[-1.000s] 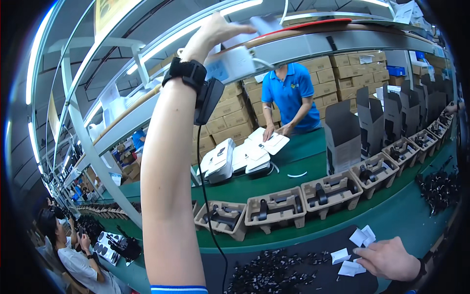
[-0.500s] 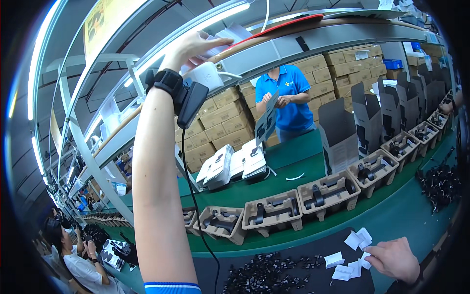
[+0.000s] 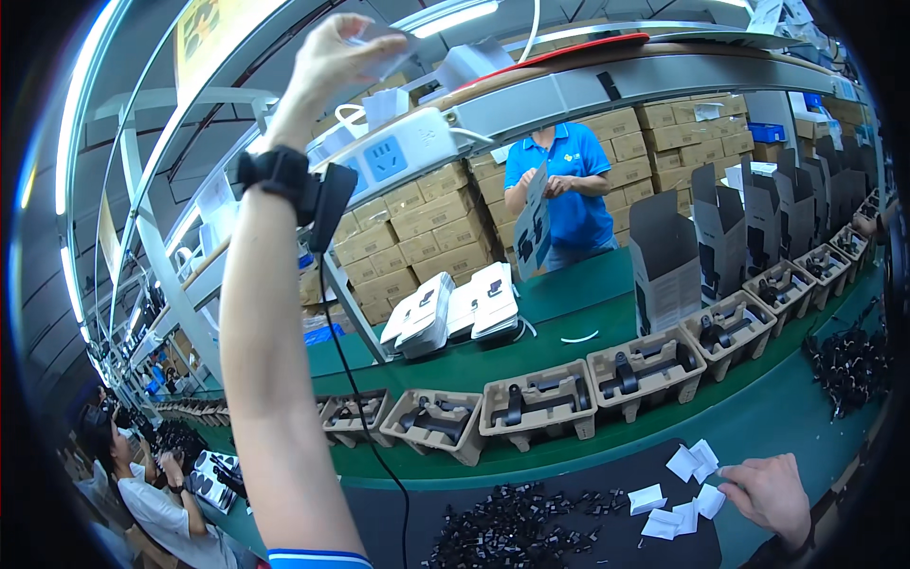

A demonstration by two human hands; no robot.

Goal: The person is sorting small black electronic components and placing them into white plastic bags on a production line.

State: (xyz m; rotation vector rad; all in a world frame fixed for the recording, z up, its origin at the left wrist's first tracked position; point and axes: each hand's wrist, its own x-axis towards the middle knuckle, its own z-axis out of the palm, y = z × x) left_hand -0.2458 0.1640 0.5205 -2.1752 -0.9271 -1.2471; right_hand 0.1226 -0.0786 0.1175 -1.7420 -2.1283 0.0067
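Observation:
High at the left, above the overhead shelf, my left hand is closed on a thin stack of white paper slips, blurred at its edges. A black strap with a box-shaped device and a dangling cable is around that wrist. Low at the right, my right hand hovers over the bench with fingertips slightly apart, beside several folded white paper slips. Nothing shows between those fingertips. The slips lie loose on a black mat. A pile of small black parts sits left of them.
Cardboard trays holding black parts line the green belt, with open grey boxes behind. A power strip hangs under the shelf. A co-worker in blue stands opposite; another person sits at left. Black cables are heaped right.
My left hand has risen from the shelf, lifting paper slips and uncovering the power strip. My right hand's fingertips have drawn slightly away from the slips on the mat.

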